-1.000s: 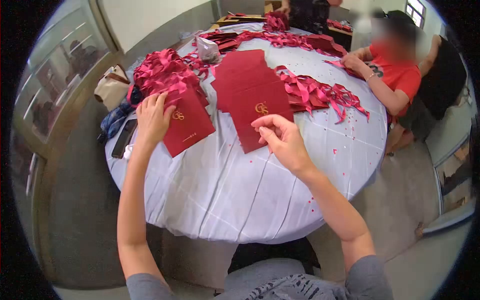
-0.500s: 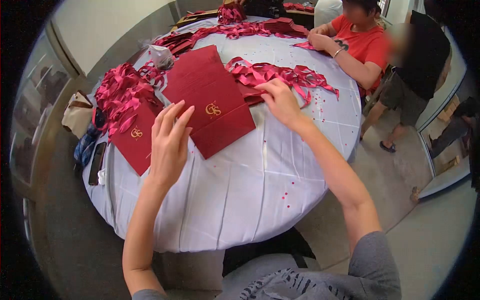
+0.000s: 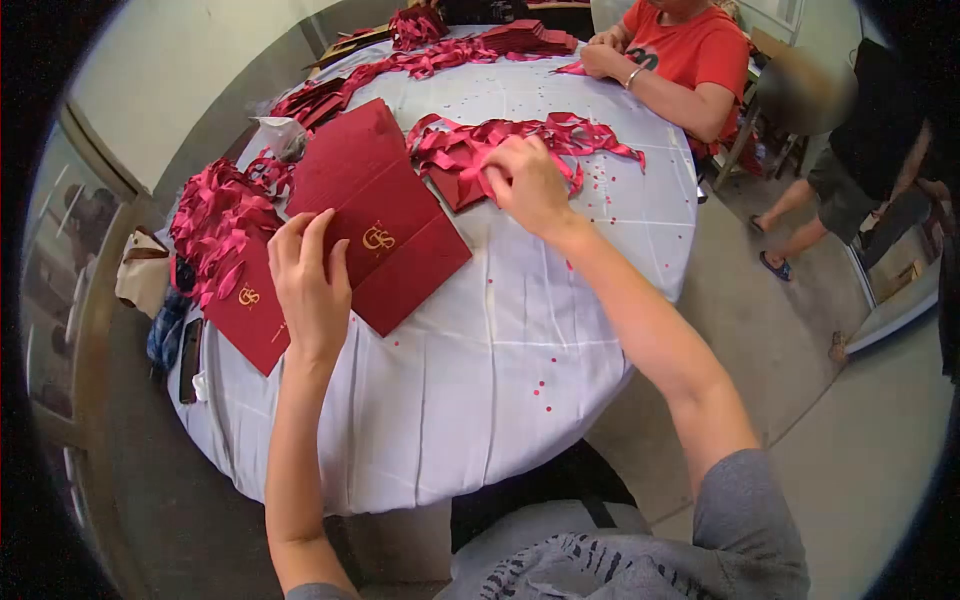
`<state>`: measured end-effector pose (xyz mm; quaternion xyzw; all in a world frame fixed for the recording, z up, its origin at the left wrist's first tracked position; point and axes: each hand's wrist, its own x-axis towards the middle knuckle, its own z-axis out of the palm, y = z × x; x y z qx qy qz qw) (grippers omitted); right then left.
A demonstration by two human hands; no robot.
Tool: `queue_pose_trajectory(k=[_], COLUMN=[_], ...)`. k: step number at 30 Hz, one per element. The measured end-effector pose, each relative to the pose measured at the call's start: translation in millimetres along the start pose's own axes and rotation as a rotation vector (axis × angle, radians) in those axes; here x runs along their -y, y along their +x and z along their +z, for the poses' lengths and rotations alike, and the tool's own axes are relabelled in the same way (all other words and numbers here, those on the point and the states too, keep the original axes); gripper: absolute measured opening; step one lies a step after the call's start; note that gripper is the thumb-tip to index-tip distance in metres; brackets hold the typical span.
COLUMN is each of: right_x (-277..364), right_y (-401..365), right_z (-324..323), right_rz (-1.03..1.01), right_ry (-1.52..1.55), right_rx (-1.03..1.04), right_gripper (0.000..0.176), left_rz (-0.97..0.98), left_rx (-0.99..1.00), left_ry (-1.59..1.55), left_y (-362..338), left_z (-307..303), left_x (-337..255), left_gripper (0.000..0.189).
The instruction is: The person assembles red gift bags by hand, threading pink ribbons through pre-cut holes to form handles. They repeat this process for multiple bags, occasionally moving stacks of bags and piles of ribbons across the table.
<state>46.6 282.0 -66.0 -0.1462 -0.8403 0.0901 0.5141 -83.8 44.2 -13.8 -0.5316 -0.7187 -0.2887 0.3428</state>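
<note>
A flat dark-red paper bag [image 3: 411,240] with gold lettering lies in front of me on the white tablecloth. My left hand [image 3: 311,290] hovers at its left edge, thumb and fingers apart, holding nothing. To the right, my right hand [image 3: 532,185] reaches into a loose heap of pink-red ribbons [image 3: 590,140]; its fingers are curled in a pinch at a ribbon, the fingertips partly hidden. Beneath these ribbons the corner of another red bag [image 3: 458,192] shows. A second lettered bag [image 3: 243,318] lies left of my left hand, under a larger ribbon pile [image 3: 220,225].
A phone [image 3: 190,360] lies at the table's left edge. A crumpled plastic bag [image 3: 282,138] sits behind the bags. Stacked red bags [image 3: 528,38] and more ribbons [image 3: 430,62] line the far side. A person in a red shirt [image 3: 685,60] handles ribbon opposite; another stands at right.
My right hand has come down into the ribbons and its fingers have curled in. My left hand stays beside the bag, fingers still apart. The whole view has shifted slightly.
</note>
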Motion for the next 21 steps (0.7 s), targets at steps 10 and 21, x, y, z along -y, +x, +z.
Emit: queue_pose_trajectory(k=[10, 21], right_x=[25, 54], right_y=[-57, -81], right_z=[-96, -139], right_rz=[0.110, 0.249], right_ry=[0.166, 0.238], right_rx=[0.245, 0.499], right_gripper=[0.009, 0.029], left_rz=[0.030, -0.028], left_rx=[0.013, 0.212], left_ry=[-0.002, 0.128], left_y=[1, 9], left_z=[-34, -68], left_x=[-32, -45], left_gripper=[0.025, 0.021])
